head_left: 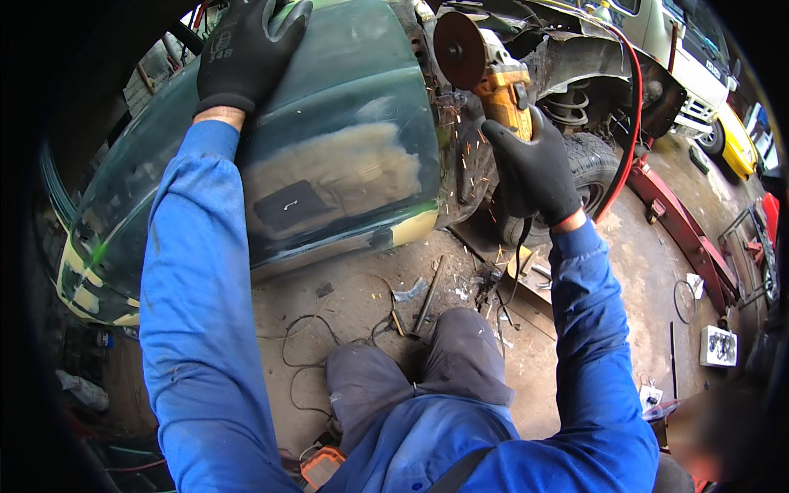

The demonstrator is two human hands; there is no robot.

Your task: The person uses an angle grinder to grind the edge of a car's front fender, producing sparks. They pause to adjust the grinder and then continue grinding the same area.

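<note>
My right hand (538, 168), in a black glove, is closed around the yellow body of an angle grinder (505, 94). A dark reddish-brown disc (458, 51) on the grinder is up against the torn metal edge at the front of a car. Orange sparks (472, 156) fly downward below it, past the dark metal. My left hand (251, 62), gloved too, lies on top of a green car door (345, 86) with its thumb spread; its fingertips run out of the picture. Sanded brown filler (345, 168) and a dark rectangular patch (289, 205) mark the door's side.
A tyre (593, 164) and a coil spring (569, 107) sit right of the door. A red hose (638, 90) curves past them towards a long red metal beam (690, 234). On the floor lie a hammer (430, 292), cables (308, 322) and scraps. Another person (715, 435) is at lower right.
</note>
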